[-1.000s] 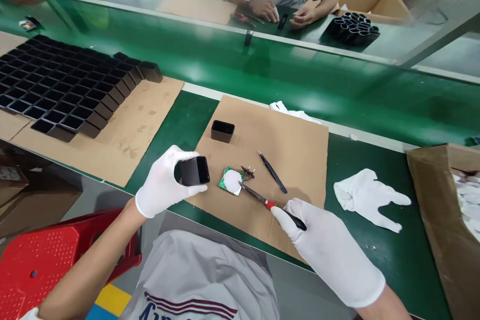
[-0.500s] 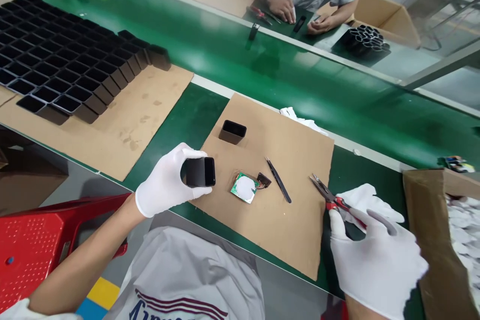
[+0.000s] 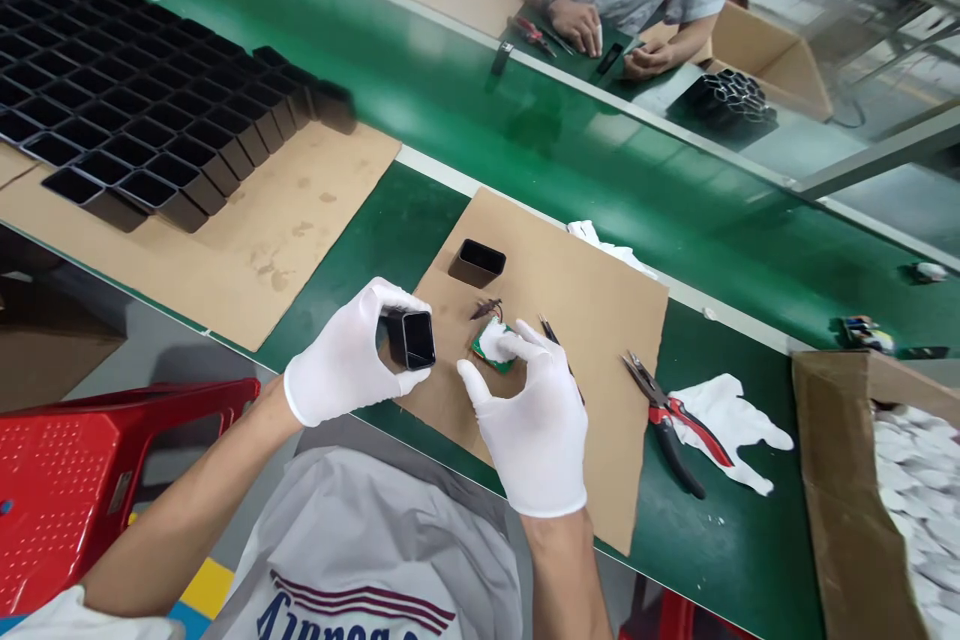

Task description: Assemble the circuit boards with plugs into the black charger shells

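Lying on the cardboard sheet (image 3: 611, 390), the circuit board (image 3: 493, 344) is bracketed by the parted thumb and forefinger of the right hand (image 3: 536, 420).
The black casing (image 3: 411, 340) is clamped between thumb and fingers of the left hand (image 3: 341, 360), mouth towards the board. Board and casing are judged not yet joined; the long-nose pliers (image 3: 660, 412) are laid aside, and a second casing (image 3: 478, 265) is left standing. Whether the rows of casings (image 3: 150, 110) are finished cannot be told.
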Motion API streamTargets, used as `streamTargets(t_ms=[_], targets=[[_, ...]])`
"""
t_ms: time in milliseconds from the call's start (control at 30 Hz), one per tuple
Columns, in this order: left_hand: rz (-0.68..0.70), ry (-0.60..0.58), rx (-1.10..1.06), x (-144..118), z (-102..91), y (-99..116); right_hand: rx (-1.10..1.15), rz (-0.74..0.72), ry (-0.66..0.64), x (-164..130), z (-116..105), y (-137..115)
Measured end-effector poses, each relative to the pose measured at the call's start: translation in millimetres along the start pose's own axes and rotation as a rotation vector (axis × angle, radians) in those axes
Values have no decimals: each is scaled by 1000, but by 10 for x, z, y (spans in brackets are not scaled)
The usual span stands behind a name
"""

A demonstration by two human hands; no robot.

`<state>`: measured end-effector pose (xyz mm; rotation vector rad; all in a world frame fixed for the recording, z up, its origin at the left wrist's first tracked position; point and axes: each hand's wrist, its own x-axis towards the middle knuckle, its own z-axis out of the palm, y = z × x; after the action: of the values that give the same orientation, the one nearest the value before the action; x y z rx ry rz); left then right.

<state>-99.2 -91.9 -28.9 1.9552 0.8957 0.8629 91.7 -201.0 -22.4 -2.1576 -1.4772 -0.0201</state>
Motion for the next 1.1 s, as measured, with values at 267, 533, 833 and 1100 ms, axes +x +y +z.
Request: streamTargets(t_ms=[267,533,833,1100], targets=[[27,2,3,11,-7,13,-266,237,-132,316,47,-214],[18,-10,-7,-23,-18,-15,381,212,-182,322,-154,-21],[1,-36,4,-16,-26,-13,705,437,-10,246,-22,351],[-1,-46,-9,-30,-31,-17,149,428,150,444,-149,226]])
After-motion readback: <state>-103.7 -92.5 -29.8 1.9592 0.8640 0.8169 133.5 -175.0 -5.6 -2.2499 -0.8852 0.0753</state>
